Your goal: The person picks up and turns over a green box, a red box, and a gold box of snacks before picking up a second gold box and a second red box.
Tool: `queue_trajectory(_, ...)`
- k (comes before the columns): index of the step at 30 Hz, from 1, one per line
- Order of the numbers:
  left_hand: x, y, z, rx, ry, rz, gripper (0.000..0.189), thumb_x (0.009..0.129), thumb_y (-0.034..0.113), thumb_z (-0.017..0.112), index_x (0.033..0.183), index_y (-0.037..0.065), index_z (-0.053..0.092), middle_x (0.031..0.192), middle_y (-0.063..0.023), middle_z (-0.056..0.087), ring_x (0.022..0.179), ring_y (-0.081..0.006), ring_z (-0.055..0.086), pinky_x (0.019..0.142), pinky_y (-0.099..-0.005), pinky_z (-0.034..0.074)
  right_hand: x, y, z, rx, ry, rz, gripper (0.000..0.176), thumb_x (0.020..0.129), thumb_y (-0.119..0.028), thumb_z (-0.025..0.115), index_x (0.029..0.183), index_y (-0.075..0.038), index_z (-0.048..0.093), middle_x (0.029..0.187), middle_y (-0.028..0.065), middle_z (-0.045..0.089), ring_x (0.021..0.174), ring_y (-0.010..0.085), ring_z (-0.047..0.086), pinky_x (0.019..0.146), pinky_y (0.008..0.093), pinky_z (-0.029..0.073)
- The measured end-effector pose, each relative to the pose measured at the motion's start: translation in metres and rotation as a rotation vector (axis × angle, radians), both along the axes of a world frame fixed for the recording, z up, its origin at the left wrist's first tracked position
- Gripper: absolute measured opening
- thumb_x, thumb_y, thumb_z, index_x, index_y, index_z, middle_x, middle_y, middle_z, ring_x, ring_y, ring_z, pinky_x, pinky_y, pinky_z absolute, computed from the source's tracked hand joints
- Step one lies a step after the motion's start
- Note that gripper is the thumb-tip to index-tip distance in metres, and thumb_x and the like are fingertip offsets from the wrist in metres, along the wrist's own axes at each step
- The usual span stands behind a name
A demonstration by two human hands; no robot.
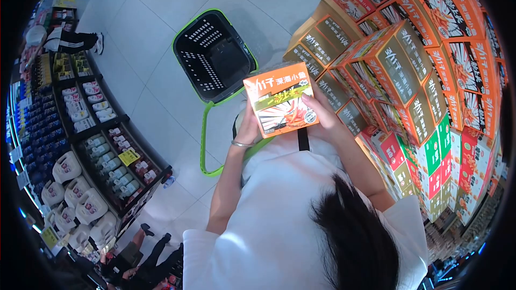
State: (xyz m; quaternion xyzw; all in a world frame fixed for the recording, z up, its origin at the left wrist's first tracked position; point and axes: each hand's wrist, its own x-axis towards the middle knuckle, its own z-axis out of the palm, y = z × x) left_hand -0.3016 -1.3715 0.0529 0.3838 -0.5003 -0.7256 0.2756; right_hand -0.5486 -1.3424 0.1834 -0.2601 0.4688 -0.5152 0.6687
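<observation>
An orange snack box (282,99) with white lettering and a picture of small fish is held up in front of my body, its printed face toward me. My left hand (248,123) grips its left side, the fingers mostly hidden behind it. On the right side, my right hand (322,110) holds the box with the thumb lying on the front face. Beyond the box, a black shopping basket (215,56) with a lime-green rim stands on the floor. Its green handle (203,139) hangs down toward me.
To the right rise stacked orange boxes (465,64) and brown-gold boxes (328,37), with red and green cartons (432,156) below. Shelves at left hold bottles (110,166) and white jugs (91,207). Other people (75,40) are at the far left and lower left. Grey tiled floor (145,48) lies between.
</observation>
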Motion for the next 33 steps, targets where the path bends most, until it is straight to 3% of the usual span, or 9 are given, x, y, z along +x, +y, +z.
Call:
queue_trajectory(2,0.004,0.003,-0.007,0.008,-0.028,-0.04,0.1,0.095,0.067,0.041,0.157,0.001,-0.001,0.161,-0.0173,0.017,0.147,-0.0252,0.022,0.118,-0.0356,0.021,-0.001,0.0,0.003,-0.009,-0.082,-0.002,0.073,0.096,-0.02,0.057,0.156,-0.003,0.019,0.152,0.0136,0.038,0.138,0.0206,0.04,0.112,0.034,0.032)
queue_trajectory(4,0.005,0.007,-0.005,0.001,-0.001,0.044,0.072,0.103,0.053,0.035,0.151,0.001,0.022,0.146,-0.0147,0.044,0.134,-0.0217,0.045,0.111,-0.0372,0.04,-0.002,0.002,0.01,0.046,-0.06,-0.015,0.073,0.095,-0.021,0.057,0.156,-0.003,0.02,0.15,0.0133,0.04,0.137,0.0201,0.041,0.111,0.0338,0.034)
queue_trajectory(5,0.004,0.007,-0.006,0.004,0.001,0.044,0.072,0.103,0.053,0.035,0.151,0.001,0.022,0.146,-0.0147,0.044,0.134,-0.0217,0.045,0.111,-0.0372,0.04,-0.002,0.002,0.012,0.049,-0.058,-0.014,0.073,0.095,-0.021,0.057,0.156,-0.003,0.02,0.15,0.0133,0.04,0.137,0.0201,0.041,0.111,0.0338,0.034)
queue_trajectory(7,-0.001,0.002,0.007,-0.033,-0.005,-0.06,0.094,0.098,0.063,0.039,0.157,0.004,-0.004,0.16,-0.0176,0.019,0.145,-0.026,0.028,0.114,-0.0348,0.03,-0.001,0.002,0.015,0.058,-0.081,-0.03,0.073,0.095,-0.022,0.058,0.155,-0.003,0.021,0.15,0.0134,0.04,0.137,0.0205,0.04,0.111,0.0345,0.033)
queue_trajectory(8,-0.002,0.001,0.013,-0.034,-0.004,-0.058,0.094,0.098,0.063,0.039,0.157,0.004,-0.004,0.16,-0.0176,0.019,0.145,-0.026,0.028,0.114,-0.0348,0.03,-0.002,0.002,0.013,0.057,-0.08,-0.028,0.073,0.095,-0.022,0.058,0.155,-0.003,0.021,0.15,0.0134,0.04,0.137,0.0205,0.04,0.111,0.0345,0.033)
queue_trajectory(10,0.0,0.0,0.021,-0.037,-0.066,-0.137,0.091,0.098,0.062,0.038,0.157,0.009,-0.007,0.158,-0.0181,0.023,0.138,-0.0275,0.04,0.1,-0.035,0.047,-0.004,0.001,0.008,0.049,0.005,-0.017,0.074,0.094,-0.024,0.058,0.155,-0.004,0.022,0.151,0.0133,0.04,0.138,0.0208,0.039,0.113,0.0351,0.031)
queue_trajectory(13,-0.003,0.002,0.03,-0.057,-0.069,-0.102,0.091,0.097,0.063,0.038,0.157,0.015,-0.009,0.156,-0.0182,0.025,0.132,-0.0285,0.047,0.084,-0.035,0.058,-0.004,0.001,0.01,0.049,-0.065,-0.024,0.074,0.094,-0.025,0.059,0.155,-0.004,0.023,0.152,0.0128,0.039,0.139,0.0214,0.038,0.114,0.0354,0.029)
queue_trajectory(22,-0.006,-0.002,0.045,0.002,-0.09,-0.106,0.095,0.094,0.069,0.039,0.157,0.019,-0.011,0.161,-0.0169,0.012,0.137,-0.0342,0.04,0.082,-0.0405,0.06,-0.005,-0.001,0.008,0.083,-0.03,0.001,0.074,0.095,-0.028,0.056,0.156,-0.003,0.021,0.155,0.0124,0.035,0.143,0.0214,0.033,0.116,0.0356,0.025)
queue_trajectory(33,-0.008,-0.004,0.048,-0.018,-0.094,-0.098,0.097,0.092,0.071,0.041,0.157,0.019,-0.01,0.161,-0.016,0.014,0.136,-0.0327,0.042,0.076,-0.0392,0.061,-0.006,0.002,0.008,0.06,0.011,-0.002,0.068,0.101,-0.029,0.048,0.156,-0.002,0.019,0.157,0.0131,0.031,0.145,0.0219,0.029,0.117,0.0359,0.023)
